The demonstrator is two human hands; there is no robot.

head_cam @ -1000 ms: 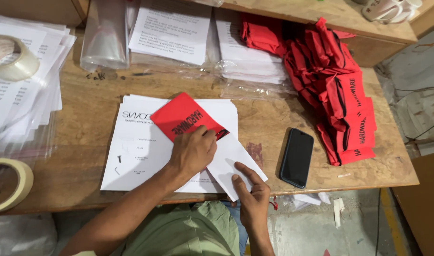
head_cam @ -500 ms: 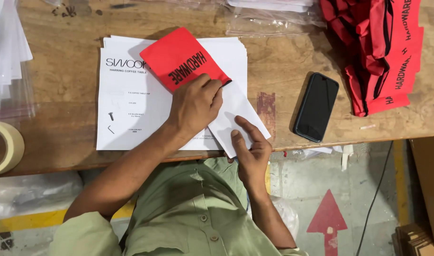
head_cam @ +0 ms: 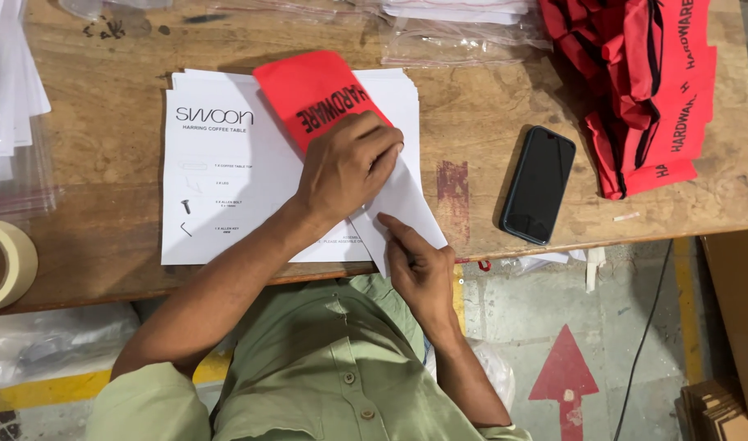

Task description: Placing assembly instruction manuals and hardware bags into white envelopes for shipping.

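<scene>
Fingers of your left hand lie flat, pressing a folded white sheet and the near end of a red fabric pouch onto the paper stack. Your right hand pins that sheet's near edge with its fingertips at the desk edge. Right of the sheet lies a black phone; farther right, a heap of red pouches. Far left sits a tape roll.
</scene>
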